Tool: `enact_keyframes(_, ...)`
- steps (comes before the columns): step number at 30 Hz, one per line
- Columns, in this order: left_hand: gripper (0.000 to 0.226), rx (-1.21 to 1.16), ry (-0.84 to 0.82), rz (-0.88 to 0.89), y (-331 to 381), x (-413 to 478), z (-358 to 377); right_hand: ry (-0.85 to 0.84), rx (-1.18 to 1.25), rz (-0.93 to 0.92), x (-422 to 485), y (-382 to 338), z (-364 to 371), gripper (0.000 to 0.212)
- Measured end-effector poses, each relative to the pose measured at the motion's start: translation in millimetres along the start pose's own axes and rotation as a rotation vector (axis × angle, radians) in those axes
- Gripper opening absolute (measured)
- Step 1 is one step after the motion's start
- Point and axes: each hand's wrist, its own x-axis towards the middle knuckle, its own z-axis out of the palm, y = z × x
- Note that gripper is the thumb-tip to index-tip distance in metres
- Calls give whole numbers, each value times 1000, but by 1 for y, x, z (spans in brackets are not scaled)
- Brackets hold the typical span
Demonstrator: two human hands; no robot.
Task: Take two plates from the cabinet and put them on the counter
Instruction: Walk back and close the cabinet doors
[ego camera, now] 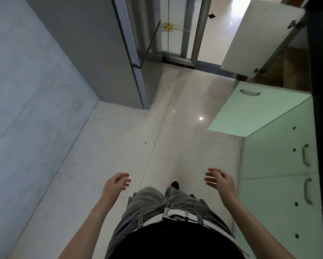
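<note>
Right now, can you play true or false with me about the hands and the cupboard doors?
1. Both hands are empty. True: the left hand and right hand hold nothing.
2. A plate lies on the floor. False: the floor shows no plate.
3. Two cupboard doors stand open on the right. True: a green door and a white door.
4. The person is barefoot. False: a shoe shows.

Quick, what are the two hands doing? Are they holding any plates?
Left hand: open, fingers loosely curled, holding nothing.
Right hand: open, fingers spread, holding nothing.
No plates in view.
</note>
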Motion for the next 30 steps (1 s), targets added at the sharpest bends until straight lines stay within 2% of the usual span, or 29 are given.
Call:
enact_keyframes(5, 17, -41, 69, -34, 61, 70, -10, -50, 2, -48, 82, -102, 40, 25)
enact_keyframes(11, 15, -64, 64, -61, 144, 192, -7, -11, 27, -36, 192, -182, 81, 25)
enact_keyframes(16, 14, 26, -55, -12, 254, 303, 0, 93, 3, -44, 251, -237, 94, 26)
enact_keyframes(20, 17, 135, -192, 104, 358, 378, 20, 193, 30, -45, 287, -276, 91, 23)
enact_keyframes(24, 16, 277, -308, 180, 432, 435, 58, 289, 96, 8, 323, -303, 82, 22)
enact_keyframes(30, 21, 349, -411, 178, 523, 520, 142, 373, 173, 58, 412, -346, 58, 22)
